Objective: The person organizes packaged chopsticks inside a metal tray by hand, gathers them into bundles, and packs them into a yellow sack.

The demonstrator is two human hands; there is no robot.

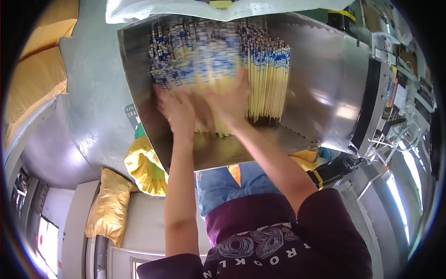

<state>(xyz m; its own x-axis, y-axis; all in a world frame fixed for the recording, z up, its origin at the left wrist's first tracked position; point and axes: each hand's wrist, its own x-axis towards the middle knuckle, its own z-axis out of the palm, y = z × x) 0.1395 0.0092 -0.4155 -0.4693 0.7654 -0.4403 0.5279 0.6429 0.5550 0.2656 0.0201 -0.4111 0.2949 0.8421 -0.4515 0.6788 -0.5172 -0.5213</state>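
A thick mass of pale wooden chopsticks point(267, 83) with blue-and-white patterned ends lies side by side in a metal tray point(325, 88). The ends point away from me. My left hand point(176, 109) is against the left side of the mass, near its lower part. My right hand point(228, 100) lies over the middle of it, fingers spread around the sticks. Between and ahead of my hands the chopsticks are smeared by motion, while those on the right look sharp. Some fingertips are blurred or hidden among the sticks.
White sheeting point(227, 11) hangs over the tray's far edge. Yellow sacks point(44, 74) are stacked at left, with a golden sack point(111, 204) lower down. A yellow-and-green bag point(146, 165) stands beside the tray's near left corner. Machinery and shelving point(409, 97) fill the right side.
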